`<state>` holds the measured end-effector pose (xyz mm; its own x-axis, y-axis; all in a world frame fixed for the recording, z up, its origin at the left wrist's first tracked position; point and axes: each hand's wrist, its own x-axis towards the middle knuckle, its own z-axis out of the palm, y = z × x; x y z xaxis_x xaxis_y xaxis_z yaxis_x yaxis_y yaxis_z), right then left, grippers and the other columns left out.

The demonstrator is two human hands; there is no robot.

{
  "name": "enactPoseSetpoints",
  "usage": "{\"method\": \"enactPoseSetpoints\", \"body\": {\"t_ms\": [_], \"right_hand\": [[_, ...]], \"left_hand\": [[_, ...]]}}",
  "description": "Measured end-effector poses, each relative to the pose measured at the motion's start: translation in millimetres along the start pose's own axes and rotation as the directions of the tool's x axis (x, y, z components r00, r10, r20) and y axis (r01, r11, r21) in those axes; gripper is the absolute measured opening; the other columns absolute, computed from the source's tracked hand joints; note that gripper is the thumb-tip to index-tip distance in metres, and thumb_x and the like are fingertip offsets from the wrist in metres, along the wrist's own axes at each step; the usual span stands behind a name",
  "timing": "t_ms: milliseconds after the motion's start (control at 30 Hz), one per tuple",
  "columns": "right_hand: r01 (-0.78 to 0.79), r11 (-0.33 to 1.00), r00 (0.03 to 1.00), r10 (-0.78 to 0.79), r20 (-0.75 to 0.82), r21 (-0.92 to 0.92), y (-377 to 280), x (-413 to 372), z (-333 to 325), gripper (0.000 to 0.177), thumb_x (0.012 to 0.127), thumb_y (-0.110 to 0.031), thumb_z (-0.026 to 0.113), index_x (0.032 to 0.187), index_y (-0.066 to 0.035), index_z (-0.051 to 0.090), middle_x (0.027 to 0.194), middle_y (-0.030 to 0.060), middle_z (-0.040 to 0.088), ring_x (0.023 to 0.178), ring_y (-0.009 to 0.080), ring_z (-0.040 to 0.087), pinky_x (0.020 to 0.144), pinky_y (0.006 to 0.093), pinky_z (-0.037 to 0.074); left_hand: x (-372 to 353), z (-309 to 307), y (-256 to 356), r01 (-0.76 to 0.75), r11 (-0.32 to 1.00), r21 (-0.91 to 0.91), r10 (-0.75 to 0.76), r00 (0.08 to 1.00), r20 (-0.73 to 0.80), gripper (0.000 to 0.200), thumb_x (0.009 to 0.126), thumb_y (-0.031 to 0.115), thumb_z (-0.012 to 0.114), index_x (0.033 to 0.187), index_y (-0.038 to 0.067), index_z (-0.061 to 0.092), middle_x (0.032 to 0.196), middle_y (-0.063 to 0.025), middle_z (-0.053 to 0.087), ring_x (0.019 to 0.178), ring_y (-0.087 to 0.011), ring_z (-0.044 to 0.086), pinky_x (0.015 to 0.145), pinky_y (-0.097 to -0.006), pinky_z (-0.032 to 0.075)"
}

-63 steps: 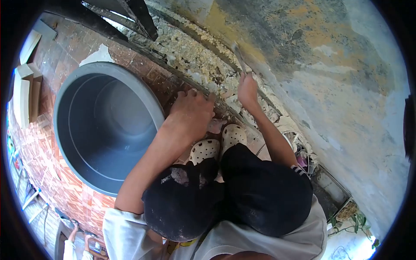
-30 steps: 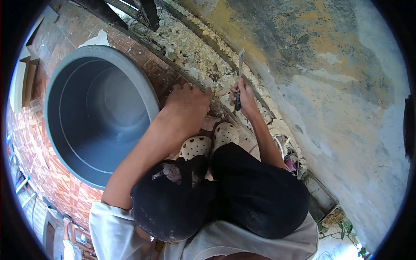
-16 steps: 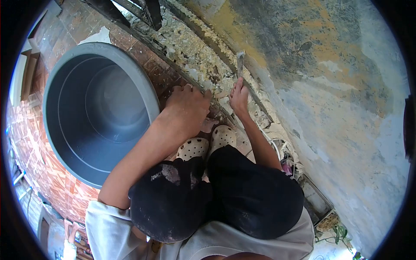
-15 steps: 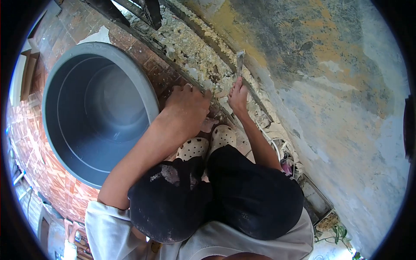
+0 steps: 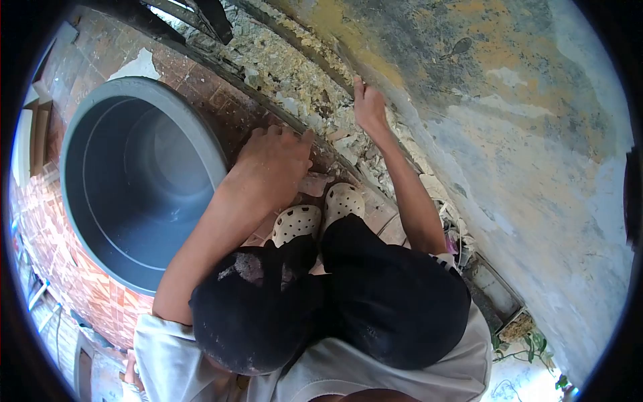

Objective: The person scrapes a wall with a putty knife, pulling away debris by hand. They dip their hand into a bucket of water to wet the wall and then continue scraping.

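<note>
My left hand rests palm down at the edge of the tiled floor, fingers apart and bent over the border of the rubble strip. It holds nothing that I can see. Beside the base of the wall, my right hand is closed, with one finger stretched forward. The narrow flat scraper seen in it earlier is almost wholly hidden now. Crumbled plaster and stone lie between the two hands. A flat broken piece lies on the floor just below my left hand.
A large grey plastic tub stands left of my left arm. The peeling plaster wall rises on the right. A dark metal frame crosses the strip's far end. My spotted clogs are on the tiles, and a rectangular box lies by the wall.
My right hand has moved forward along the wall base, and the scraper's pale tip has dropped out of sight. My left hand has shifted slightly left, along with a small view shift.
</note>
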<state>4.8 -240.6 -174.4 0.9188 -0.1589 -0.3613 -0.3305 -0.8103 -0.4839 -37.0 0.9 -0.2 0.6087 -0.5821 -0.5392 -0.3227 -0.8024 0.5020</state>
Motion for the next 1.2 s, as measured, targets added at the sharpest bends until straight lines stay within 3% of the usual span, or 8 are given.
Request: {"method": "enactPoseSetpoints", "body": {"t_ms": [67,267,367,467,600,833,1033,1200], "right_hand": [[0.071,0.993,0.991,-0.059,-0.120,0.092,-4.7,-7.3,15.7,0.066,0.102,-0.044,0.034,0.071,0.010,0.055,0.064,0.0309,0.054,0.065,0.0435,0.059,0.065,0.0494,0.043],[-0.230,0.960,0.970,0.239,-0.039,0.161,29.5,-40.2,15.1,0.066,0.101,-0.046,0.037,0.071,0.011,0.051,0.059,0.0269,0.049,0.057,0.0381,0.047,0.062,0.0493,0.039],[-0.166,0.977,0.986,0.164,0.027,0.136,10.4,-13.0,4.0,0.066,0.101,-0.046,0.036,0.072,0.011,0.051,0.058,0.0261,0.048,0.056,0.0380,0.047,0.061,0.0500,0.039],[-0.062,0.989,0.986,0.081,-0.145,0.133,26.1,-33.7,24.2,0.067,0.101,-0.047,0.035,0.073,0.011,0.052,0.058,0.0273,0.048,0.056,0.0401,0.047,0.060,0.0506,0.039],[-0.285,0.953,0.951,0.295,-0.091,0.107,35.3,-50.6,34.2,0.070,0.101,-0.049,0.031,0.077,0.012,0.057,0.069,0.0343,0.055,0.068,0.0492,0.056,0.064,0.0547,0.039],[-0.163,0.981,0.978,0.175,-0.116,0.108,33.3,-45.9,19.1,0.069,0.101,-0.048,0.034,0.077,0.012,0.059,0.067,0.0337,0.055,0.066,0.0490,0.055,0.067,0.0542,0.040],[-0.201,0.973,0.977,0.208,-0.047,0.117,38.1,-31.7,17.5,0.069,0.098,-0.055,0.040,0.067,0.005,0.053,0.057,0.0177,0.054,0.057,0.0303,0.056,0.059,0.0475,0.041],[-0.328,0.831,0.945,0.284,0.164,0.449,31.0,-33.6,4.6,0.053,0.098,-0.054,0.042,0.068,-0.010,0.042,0.050,-0.0031,0.038,0.037,0.0101,0.036,0.035,0.0295,0.027]], "left_hand": [[1.1,-2.3,-2.4,-0.009,1.000,0.019,0.010,0.999,-0.043,0.045,0.091,0.022,0.056,0.129,-0.001,0.049,0.117,-0.0245,0.057,0.112,-0.0384,0.055,0.097,-0.0468,0.043],[-0.5,6.3,-1.0,0.029,0.998,0.053,-0.026,0.999,-0.048,0.042,0.091,0.021,0.056,0.126,0.000,0.051,0.115,-0.0246,0.058,0.109,-0.0378,0.056,0.095,-0.0478,0.044],[2.6,7.6,-1.6,0.018,1.000,0.012,-0.017,0.999,-0.047,0.041,0.090,0.020,0.056,0.126,0.000,0.051,0.115,-0.0245,0.058,0.109,-0.0372,0.056,0.094,-0.0472,0.044],[4.9,2.9,-2.2,-0.008,1.000,0.004,0.008,0.999,-0.052,0.042,0.090,0.020,0.057,0.126,0.000,0.051,0.116,-0.0241,0.058,0.110,-0.0369,0.056,0.094,-0.0467,0.044],[1.2,6.8,-1.8,0.020,0.997,0.073,-0.016,0.999,-0.050,0.043,0.090,0.020,0.057,0.127,0.000,0.051,0.117,-0.0234,0.057,0.111,-0.0365,0.055,0.095,-0.0465,0.044],[2.1,0.4,-1.1,0.030,1.000,0.006,-0.030,1.000,0.008,0.044,0.091,0.020,0.056,0.130,0.000,0.049,0.124,-0.0254,0.053,0.114,-0.0395,0.054,0.099,-0.0472,0.041],[1.3,-6.6,1.4,0.043,0.999,-0.014,-0.042,0.997,0.067,0.045,0.092,0.020,0.054,0.132,0.000,0.046,0.125,-0.0263,0.052,0.117,-0.0407,0.052,0.101,-0.0482,0.040],[-1.8,-3.6,0.7,0.036,0.999,0.006,-0.036,0.999,0.032,0.045,0.093,0.021,0.053,0.131,0.000,0.047,0.123,-0.0265,0.053,0.115,-0.0402,0.053,0.099,-0.0476,0.041]]}}
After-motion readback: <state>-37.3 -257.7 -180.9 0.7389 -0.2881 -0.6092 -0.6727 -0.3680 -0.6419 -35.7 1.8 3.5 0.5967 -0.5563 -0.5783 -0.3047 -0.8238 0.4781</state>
